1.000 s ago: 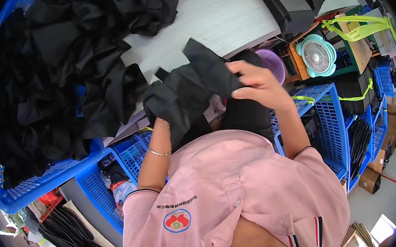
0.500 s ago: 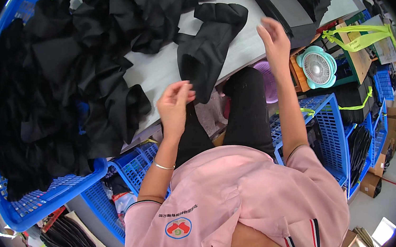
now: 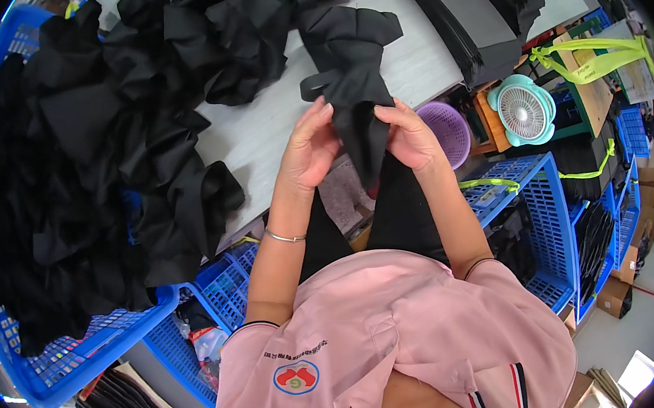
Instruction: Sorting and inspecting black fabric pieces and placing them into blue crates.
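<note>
A black fabric piece [image 3: 355, 71] lies over the near edge of the grey-white table, and its lower end hangs down between my hands. My left hand [image 3: 311, 149] has the left edge of the cloth between its fingertips. On the opposite edge, my right hand [image 3: 412, 134] holds the same piece with thumb and fingers, partly hidden by the cloth. A short strip of the fabric curls out above my left fingertips. More crumpled black fabric pieces [image 3: 237, 43] are heaped on the table to the left and beyond.
A blue basket [image 3: 107, 329] full of black fabric stands at the left. Stacked flat black pieces [image 3: 470, 13] lie at the table's right. Beside my right arm are a purple basket [image 3: 447, 131], a small turquoise fan [image 3: 524, 110] and a blue crate [image 3: 544, 214].
My right hand has come down and left from beside the stack to the fabric piece. My left hand has moved right onto its edge, and the cloth has shifted and narrowed.
</note>
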The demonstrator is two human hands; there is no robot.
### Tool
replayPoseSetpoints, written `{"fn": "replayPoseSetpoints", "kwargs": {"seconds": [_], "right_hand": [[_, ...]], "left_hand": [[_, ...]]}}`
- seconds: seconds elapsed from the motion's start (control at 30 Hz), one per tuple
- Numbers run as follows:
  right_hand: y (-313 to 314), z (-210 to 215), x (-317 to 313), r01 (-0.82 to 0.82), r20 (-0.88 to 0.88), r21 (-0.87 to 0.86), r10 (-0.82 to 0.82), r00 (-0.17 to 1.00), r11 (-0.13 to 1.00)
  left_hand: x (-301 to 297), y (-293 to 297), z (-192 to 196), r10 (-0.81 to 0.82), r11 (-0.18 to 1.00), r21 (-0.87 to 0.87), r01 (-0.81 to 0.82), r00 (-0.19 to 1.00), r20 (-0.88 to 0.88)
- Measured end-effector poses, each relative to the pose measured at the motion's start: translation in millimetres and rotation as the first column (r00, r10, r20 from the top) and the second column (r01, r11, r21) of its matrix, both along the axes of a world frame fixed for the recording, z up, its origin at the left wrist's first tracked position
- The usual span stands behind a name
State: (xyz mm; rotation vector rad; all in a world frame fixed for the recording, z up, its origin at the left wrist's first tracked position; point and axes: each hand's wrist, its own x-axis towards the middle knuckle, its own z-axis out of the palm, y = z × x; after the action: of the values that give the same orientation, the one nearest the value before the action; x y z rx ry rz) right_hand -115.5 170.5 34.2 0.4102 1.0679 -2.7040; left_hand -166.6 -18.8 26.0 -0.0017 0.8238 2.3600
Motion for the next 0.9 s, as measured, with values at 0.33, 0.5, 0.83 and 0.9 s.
{"fn": "replayPoseSetpoints", "kwargs": {"seconds": [0.33,0.5,0.83,0.9], "right_hand": [[44,-56,-11,-0.246,-0.263,-0.433,0.139,0.955,0.867],[27,-45,-10,-0.058,-0.070,-0.349,0.036,0.997,0.936],[25,-14,-37,0.489,-0.426,0.827,-0.259,0.867,0.277],[27,-19,-39,0.531,-0.461,0.826,-0.316,0.829,0.190]], "left_hand": [[-19,10,2,-0.125,0.979,0.162,0.126,0.992,-0.011],[-26,-10,-18,-0.048,0.998,-0.053,0.044,0.996,-0.075],[-37,-3,-13,0.212,0.489,-0.440,-0.753,0.592,-0.778],[-33,2,4,0.210,0.461,-0.458,-0.760,0.596,-0.775]]}}
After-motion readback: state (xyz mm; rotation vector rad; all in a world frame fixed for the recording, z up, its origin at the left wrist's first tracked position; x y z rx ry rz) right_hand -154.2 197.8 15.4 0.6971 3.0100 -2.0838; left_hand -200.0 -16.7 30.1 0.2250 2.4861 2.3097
